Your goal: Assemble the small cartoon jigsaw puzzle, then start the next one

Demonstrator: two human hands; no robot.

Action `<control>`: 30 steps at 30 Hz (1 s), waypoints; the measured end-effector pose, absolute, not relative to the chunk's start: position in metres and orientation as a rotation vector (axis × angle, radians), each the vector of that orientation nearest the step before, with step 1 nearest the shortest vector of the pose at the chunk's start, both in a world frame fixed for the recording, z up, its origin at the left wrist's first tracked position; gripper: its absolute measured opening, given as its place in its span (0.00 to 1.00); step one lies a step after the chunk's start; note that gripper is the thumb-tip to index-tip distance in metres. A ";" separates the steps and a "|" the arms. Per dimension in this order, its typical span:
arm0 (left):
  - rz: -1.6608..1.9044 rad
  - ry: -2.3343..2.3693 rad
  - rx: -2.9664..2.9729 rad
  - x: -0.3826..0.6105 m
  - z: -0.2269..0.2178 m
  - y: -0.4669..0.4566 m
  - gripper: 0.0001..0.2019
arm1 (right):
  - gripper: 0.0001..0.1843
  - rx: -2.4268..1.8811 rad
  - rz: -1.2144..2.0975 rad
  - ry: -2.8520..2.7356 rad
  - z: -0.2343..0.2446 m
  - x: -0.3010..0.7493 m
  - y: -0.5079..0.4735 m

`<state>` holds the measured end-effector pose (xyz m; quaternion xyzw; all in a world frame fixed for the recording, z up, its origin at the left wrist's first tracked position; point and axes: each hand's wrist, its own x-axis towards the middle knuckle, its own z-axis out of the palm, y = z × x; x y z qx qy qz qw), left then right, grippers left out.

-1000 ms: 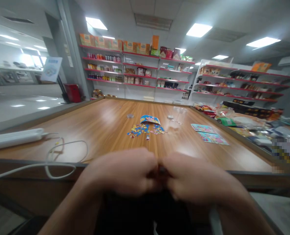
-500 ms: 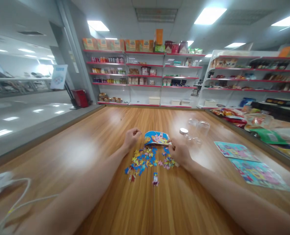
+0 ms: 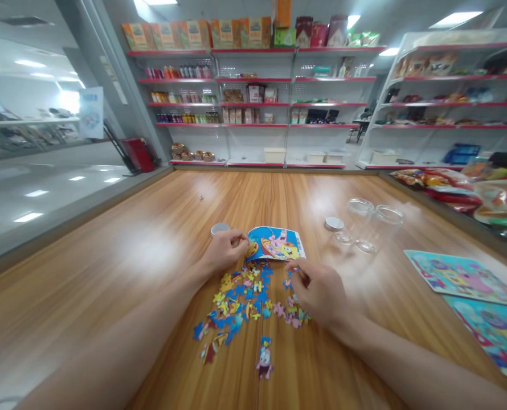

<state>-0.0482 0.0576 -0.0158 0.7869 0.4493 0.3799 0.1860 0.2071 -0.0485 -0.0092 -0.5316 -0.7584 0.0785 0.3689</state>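
A curved picture card (image 3: pixel 279 244) with cartoon figures on blue stands behind a pile of loose jigsaw pieces (image 3: pixel 240 299). My left hand (image 3: pixel 224 249) pinches the card's left edge between thumb and fingers. At the card's lower right corner, my right hand (image 3: pixel 319 290) is closed with fingers curled above some pieces; whether anything is between its fingertips is hidden. Pink and yellow pieces (image 3: pixel 294 316) lie just left of that hand. Nearer to me, a few pieces joined into a small figure (image 3: pixel 264 359) lie apart from the pile.
A silver lid (image 3: pixel 220 228) is behind my left hand. Another lid (image 3: pixel 334 224) and clear jars (image 3: pixel 379 228) stand to the right. Two colourful picture sheets (image 3: pixel 467 277) overlap at the table's right. Packaged goods (image 3: pixel 441 185) lie beyond the right rim; shelves stand behind.
My left hand has moved right onto the card's left edge. My right hand has slid down from the card's right edge, and the card lies flatter. The view has tipped down and closer.
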 end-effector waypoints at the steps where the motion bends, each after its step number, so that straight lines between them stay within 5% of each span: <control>1: 1.066 1.239 2.245 -0.049 -0.016 0.056 0.11 | 0.10 -1.360 0.134 -1.969 -0.007 0.207 -0.047; 7: 1.066 1.115 2.408 -0.050 -0.010 0.054 0.15 | 0.16 -1.131 -0.142 -2.113 0.000 0.211 -0.027; 22: 0.954 0.866 2.648 -0.043 -0.003 0.057 0.22 | 0.14 -1.124 0.087 -2.192 -0.012 0.231 0.019; 30: 0.914 0.825 2.673 -0.038 -0.014 0.068 0.13 | 0.16 -1.329 0.148 -2.260 -0.020 0.231 0.024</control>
